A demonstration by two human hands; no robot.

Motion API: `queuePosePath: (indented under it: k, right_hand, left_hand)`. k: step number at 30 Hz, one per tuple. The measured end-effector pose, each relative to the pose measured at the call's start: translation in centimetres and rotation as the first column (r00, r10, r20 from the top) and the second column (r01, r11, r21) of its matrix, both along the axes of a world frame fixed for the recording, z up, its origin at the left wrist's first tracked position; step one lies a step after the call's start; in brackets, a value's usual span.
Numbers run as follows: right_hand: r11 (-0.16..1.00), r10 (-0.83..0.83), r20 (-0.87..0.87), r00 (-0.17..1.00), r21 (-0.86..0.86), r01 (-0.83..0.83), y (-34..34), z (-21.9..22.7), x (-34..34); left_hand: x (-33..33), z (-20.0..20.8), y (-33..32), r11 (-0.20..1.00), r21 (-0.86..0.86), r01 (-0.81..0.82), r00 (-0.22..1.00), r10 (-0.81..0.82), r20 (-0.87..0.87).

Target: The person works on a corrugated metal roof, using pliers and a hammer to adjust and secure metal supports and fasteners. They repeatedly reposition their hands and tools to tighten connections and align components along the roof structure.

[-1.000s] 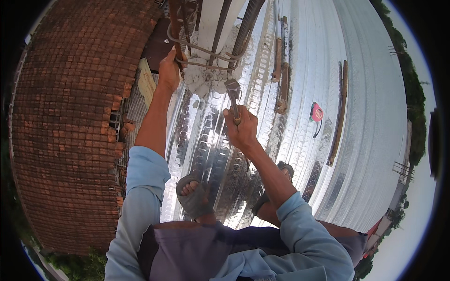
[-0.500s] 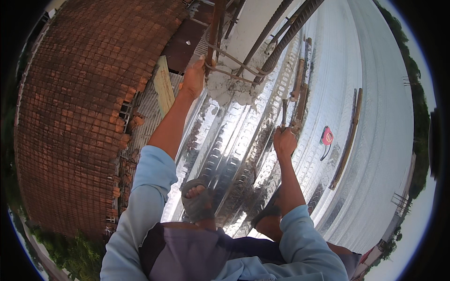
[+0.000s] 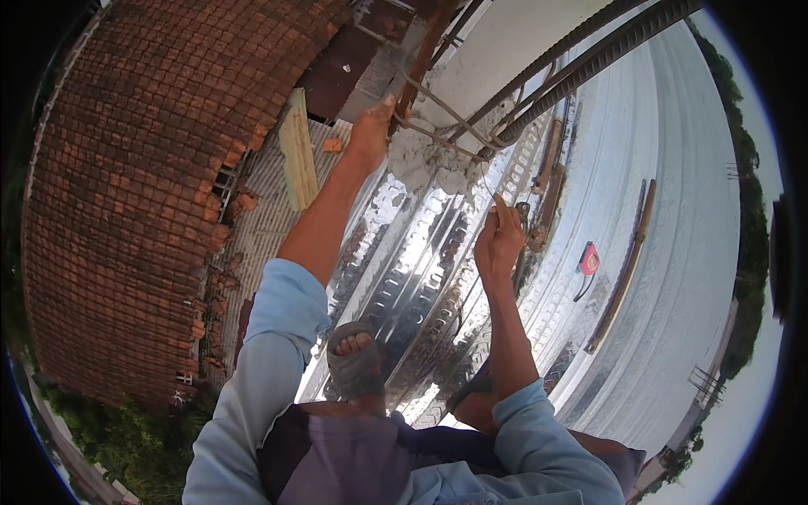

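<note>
My left hand (image 3: 370, 137) is closed at the rusty upright steel bar (image 3: 424, 57), beside the corner of a bent thin stirrup (image 3: 439, 103). The stirrup loops round thick ribbed rebars (image 3: 599, 71) that lean toward the upper right. Lower and to the right, my right hand (image 3: 502, 240) is closed on a thin wire (image 3: 487, 181), which runs up to the stirrup's near corner. A dark metal tool end (image 3: 523, 210) shows beside its fingers; its kind is unclear. Rough grey concrete (image 3: 421, 160) surrounds the bars' base.
Shiny corrugated metal roofing (image 3: 404, 290) lies under my sandalled feet (image 3: 355, 358). To the right are a red tape measure (image 3: 588, 259) and a long rusty bar (image 3: 624, 273). A wooden plank (image 3: 298, 151) and an old tiled roof (image 3: 143, 185) with broken edges are left.
My right hand has moved up and left toward the stirrup, with the thin wire now showing at its fingertips. My left hand stays at the bar; the view has shifted slightly.
</note>
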State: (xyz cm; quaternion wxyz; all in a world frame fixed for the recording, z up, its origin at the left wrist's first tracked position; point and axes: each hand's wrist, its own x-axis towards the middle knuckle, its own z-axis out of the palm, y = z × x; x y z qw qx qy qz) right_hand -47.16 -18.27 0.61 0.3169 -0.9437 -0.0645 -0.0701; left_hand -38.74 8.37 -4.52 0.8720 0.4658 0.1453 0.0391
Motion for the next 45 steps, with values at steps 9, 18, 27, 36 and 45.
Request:
queuePosePath:
  k: [9, 18, 27, 36, 45]
  right_hand:
    - [0.784, -0.12, -0.152, 0.981, 0.592, 0.187, 8.5, 1.1, -5.8]
    - [0.812, -0.144, -0.345, 0.927, 0.494, 0.31, 12.1, -2.7, -1.4]
    - [0.97, -0.118, -0.057, 0.991, 0.208, 0.127, 16.1, -2.8, 5.6]
    - [0.728, 0.049, -0.375, 0.926, 0.648, 0.224, 16.1, -3.9, 5.1]
    - [0.543, 0.102, -0.363, 0.926, 0.8, 0.254, 15.7, -5.4, 5.3]
  left_hand:
    - [-0.3, -0.9, 1.4, 0.993, 0.103, 0.065, 0.998, -0.066, 0.006]
    - [0.3, 0.5, 2.0, 0.982, 0.01, 0.188, 0.982, -0.188, 0.018]
    - [2.2, 1.5, 2.9, 0.958, 0.114, 0.264, 0.959, -0.249, -0.132]
    - [1.5, 1.8, 4.2, 0.987, -0.063, 0.151, 0.984, -0.156, -0.083]
    - [0.0, 2.3, 4.9, 0.996, 0.005, -0.091, 0.978, 0.09, -0.188]
